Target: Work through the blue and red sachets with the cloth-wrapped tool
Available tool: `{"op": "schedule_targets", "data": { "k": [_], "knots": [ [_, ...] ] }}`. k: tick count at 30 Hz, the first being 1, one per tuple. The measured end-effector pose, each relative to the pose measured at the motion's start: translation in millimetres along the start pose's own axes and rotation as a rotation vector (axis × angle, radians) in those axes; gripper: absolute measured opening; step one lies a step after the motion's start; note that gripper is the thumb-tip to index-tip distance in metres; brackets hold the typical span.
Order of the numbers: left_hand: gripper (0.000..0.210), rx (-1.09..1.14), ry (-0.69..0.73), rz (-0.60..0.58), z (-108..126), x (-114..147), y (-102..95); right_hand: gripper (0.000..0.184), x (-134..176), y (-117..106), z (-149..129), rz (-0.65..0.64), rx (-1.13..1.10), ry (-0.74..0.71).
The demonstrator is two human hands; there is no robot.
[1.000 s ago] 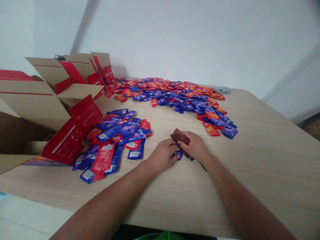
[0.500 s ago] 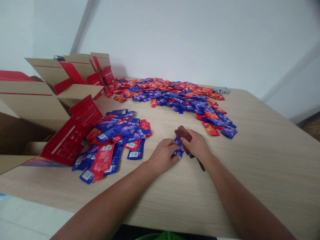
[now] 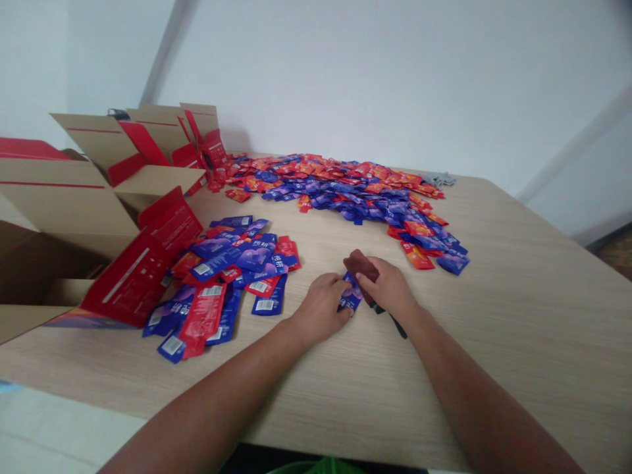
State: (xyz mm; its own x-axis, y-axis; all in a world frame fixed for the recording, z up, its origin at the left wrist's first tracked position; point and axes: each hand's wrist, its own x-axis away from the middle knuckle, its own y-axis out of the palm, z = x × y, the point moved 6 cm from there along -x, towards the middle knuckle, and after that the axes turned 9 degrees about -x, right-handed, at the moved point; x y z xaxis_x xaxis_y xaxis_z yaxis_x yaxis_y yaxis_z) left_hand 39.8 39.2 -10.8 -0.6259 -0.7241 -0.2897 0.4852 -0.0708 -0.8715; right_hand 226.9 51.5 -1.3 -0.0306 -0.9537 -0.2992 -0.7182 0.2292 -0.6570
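A blue sachet (image 3: 349, 297) with white lettering lies flat on the table. Along its left side, my left hand (image 3: 323, 306) has its fingers curled onto it. My right hand (image 3: 390, 286) is closed around a dark brown, flat, soft-looking piece (image 3: 359, 264). The brown piece overlaps the sachet's upper right edge, and a thin black end (image 3: 399, 327) sticks out below my right hand. What the brown piece is I cannot make out. To the left of my left hand is a loose heap of blue and red sachets (image 3: 254, 257), several with barcodes facing up.
Open cardboard boxes (image 3: 64, 207) with red flaps (image 3: 143, 280) stand along the left side. A long pile of red, orange and blue sachets (image 3: 345, 191) curves across the back of the wooden table (image 3: 518, 316). A grey crumpled cloth (image 3: 439, 178) lies behind its right end.
My left hand's fingers have shifted slightly on the blue sachet, showing more of its lettering. My right hand and the brown piece have barely moved.
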Motion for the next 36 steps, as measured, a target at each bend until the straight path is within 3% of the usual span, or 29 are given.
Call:
{"op": "schedule_targets", "data": {
  "k": [19,33,36],
  "knots": [
    [0.074,0.194,-0.030,0.073,1,1,-8.4,0.034,2,-2,-9,0.044,-0.182,-0.018],
    [0.059,0.087,0.000,0.342,-1,-2,-37.0,0.034,4,-7,-3,0.176,-0.283,0.017],
    [0.052,0.054,0.040,0.332,1,-2,-36.4,0.035,6,-11,-7,0.224,-0.305,-0.004]
  ]
}}
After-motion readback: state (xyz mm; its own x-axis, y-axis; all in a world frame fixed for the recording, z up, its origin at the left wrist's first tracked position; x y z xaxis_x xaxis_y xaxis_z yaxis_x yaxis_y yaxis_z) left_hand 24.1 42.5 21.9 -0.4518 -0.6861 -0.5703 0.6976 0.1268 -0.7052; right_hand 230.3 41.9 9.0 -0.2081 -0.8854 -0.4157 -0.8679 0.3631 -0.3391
